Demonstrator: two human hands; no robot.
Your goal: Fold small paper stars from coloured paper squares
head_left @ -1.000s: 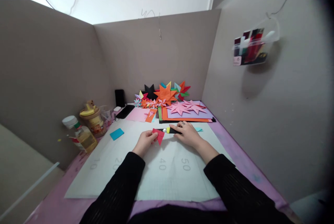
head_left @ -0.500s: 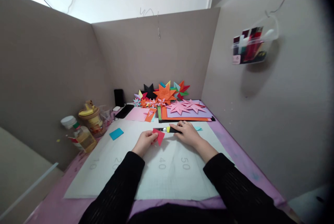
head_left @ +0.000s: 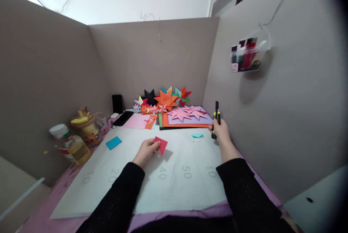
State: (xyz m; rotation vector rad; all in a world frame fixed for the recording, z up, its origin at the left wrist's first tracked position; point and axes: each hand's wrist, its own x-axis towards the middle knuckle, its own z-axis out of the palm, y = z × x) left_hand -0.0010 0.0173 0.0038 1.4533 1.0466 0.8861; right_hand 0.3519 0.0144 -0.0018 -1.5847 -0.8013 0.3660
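Observation:
My left hand (head_left: 148, 149) pinches a small folded piece of red paper (head_left: 162, 144) just above the white numbered sheet (head_left: 174, 196). At the right edge of that sheet, my right hand (head_left: 221, 130) is closed around a black and yellow utility knife (head_left: 214, 131). Another dark, upright part with yellow on it shows at the fingers, and I cannot tell whether it belongs to the same knife. A small folded turquoise paper (head_left: 197, 136) lies between the hands. To the left rests a blue paper rectangle (head_left: 113, 142).
Folded paper stars (head_left: 166, 99) stand at the back, with pink stars (head_left: 179, 113) lying on stacked coloured paper. A phone (head_left: 123, 118), a jar (head_left: 88, 128) and a bottle (head_left: 73, 146) line the left side. A clear container (head_left: 246, 57) hangs on the right wall.
My right hand has carried the utility knife away from the red paper to the right edge of the sheet. My left hand still holds the red paper. The view has shifted slightly.

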